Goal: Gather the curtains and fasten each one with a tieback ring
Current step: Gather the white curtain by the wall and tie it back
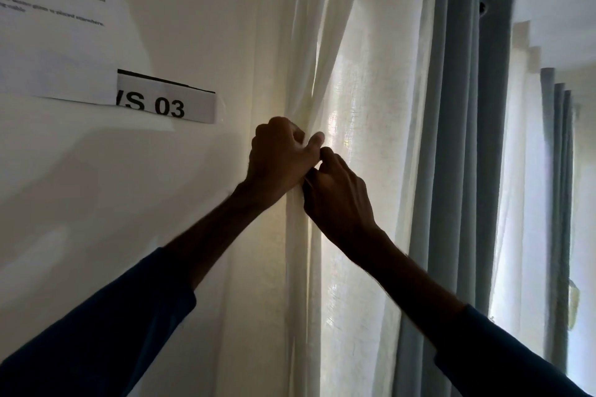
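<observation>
Fingers of my left hand [277,161] are curled round the gathered sheer [322,58], thumb up against the cloth. Those of my right hand [338,196] grip the same bunch just below, and the two hands touch. The sheer is drawn to a narrow waist at that grip, close beside the wall [193,26], with the blue curtain [451,138] hanging to its right and a label [167,105] and sheet [58,26] stuck on the wall to its left.
</observation>
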`<state>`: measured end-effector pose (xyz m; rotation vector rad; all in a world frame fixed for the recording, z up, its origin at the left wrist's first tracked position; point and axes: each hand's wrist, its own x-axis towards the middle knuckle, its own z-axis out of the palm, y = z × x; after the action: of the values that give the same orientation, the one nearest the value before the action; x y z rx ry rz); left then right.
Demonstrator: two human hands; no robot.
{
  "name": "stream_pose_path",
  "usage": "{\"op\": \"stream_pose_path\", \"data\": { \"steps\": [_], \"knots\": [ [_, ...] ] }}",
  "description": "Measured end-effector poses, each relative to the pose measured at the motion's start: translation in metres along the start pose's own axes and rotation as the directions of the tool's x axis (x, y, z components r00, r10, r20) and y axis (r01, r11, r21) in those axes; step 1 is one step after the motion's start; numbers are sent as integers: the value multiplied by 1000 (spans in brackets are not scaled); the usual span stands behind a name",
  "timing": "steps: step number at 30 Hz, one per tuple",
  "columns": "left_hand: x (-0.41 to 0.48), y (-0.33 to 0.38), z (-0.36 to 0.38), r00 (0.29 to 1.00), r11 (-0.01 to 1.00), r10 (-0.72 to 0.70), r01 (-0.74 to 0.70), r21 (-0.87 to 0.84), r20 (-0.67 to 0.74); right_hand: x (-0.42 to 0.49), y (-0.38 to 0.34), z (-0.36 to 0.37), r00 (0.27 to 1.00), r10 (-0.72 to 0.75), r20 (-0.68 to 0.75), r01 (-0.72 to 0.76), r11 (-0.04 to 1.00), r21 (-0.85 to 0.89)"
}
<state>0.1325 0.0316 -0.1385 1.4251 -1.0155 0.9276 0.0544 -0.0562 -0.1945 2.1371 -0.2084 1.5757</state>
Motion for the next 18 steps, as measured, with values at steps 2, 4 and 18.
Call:
{"op": "stream_pose_path", "data": {
  "steps": [2, 4, 18],
  "knots": [
    [6, -2, 2, 1000, 998, -25, 24, 55, 18, -2, 1, -1, 1000, -19, 23, 19, 1000, -3],
    [8, -3, 5, 999, 993, -14, 10, 115, 34, -5, 7, -2, 998, -40, 58, 39, 999, 22],
    [12, -29, 12, 995, 974, -18, -4, 228, 94, 40, 130, -19, 793, 600, -105, -555, 782, 282]
  ]
}}
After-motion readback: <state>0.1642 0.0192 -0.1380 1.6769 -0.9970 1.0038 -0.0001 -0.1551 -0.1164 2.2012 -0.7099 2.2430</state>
